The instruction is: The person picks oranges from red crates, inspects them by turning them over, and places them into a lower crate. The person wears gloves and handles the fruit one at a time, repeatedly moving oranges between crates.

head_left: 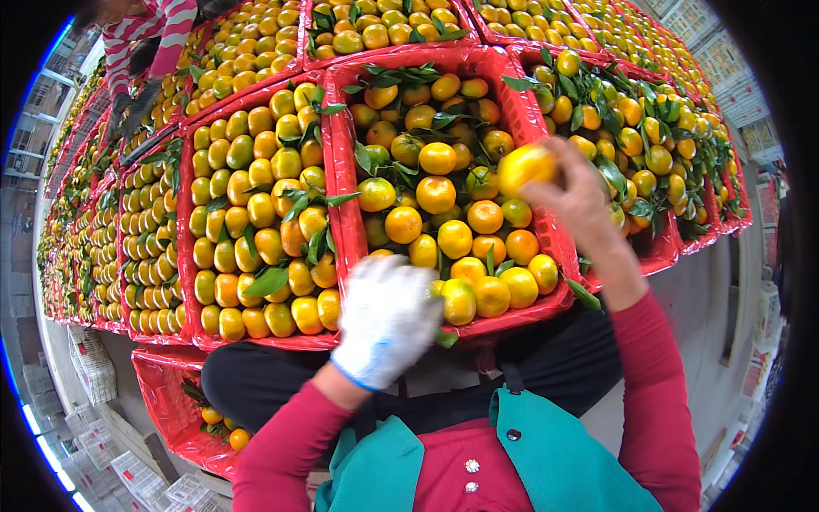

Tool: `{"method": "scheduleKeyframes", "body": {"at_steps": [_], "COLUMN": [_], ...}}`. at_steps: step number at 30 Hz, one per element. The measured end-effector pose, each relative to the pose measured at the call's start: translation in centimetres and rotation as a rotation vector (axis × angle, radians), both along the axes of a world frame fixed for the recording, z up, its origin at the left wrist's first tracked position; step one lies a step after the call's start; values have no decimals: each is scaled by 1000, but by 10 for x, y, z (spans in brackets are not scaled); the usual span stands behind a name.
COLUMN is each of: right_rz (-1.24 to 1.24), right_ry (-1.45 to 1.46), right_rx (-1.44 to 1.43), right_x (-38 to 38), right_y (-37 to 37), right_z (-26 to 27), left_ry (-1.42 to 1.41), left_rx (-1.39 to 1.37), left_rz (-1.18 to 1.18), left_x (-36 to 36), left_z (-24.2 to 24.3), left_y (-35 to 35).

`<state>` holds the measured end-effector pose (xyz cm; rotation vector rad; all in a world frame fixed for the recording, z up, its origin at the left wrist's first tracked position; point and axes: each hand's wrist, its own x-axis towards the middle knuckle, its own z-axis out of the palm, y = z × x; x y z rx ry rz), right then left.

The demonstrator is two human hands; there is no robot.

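Note:
Before me stands a red plastic-lined crate (558, 246) of mandarins with some green leaves. A yellow-orange mandarin (526, 169), blurred, is held in the fingers of my bare right hand (569, 185) above the crate's right side. My left hand (387, 313), in a white glove, is over the front left corner, beside a row of mandarins (459, 302). Its fingers are blurred and turned from view, so whether they grip a fruit cannot be told. Toward the front the mandarins sit in rows; farther back they lie looser, among leaves.
To the left, a crate holds neat rows of mandarins (240, 185). Leafy mandarins (630, 137) heap up at the right. A red-lined crate (163, 397) with a few fruits sits by my left knee. At upper left another person's striped sleeve (176, 38) reaches over crates.

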<state>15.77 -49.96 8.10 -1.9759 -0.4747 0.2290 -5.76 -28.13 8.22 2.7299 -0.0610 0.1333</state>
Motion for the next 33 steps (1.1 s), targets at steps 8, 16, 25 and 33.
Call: {"method": "scheduleKeyframes", "body": {"at_steps": [8, 16, 25, 33], "right_rz": [452, 412, 91, -156], "right_ry": [-31, -65, -645, -502], "right_rx": [-567, -548, -525, -1529], "right_x": [-113, -129, 94, 212], "right_y": [148, 156, -42, -173], "right_z": [-83, -96, -40, -71], "left_ry": [10, -119, 78, 136], "left_rx": [124, 87, 81, 69], "left_rz": [-11, 105, -10, 6], "left_x": [-56, -21, -2, 2], "left_z": [-33, -28, -42, -41], "left_y": [45, 64, 65, 68]}}
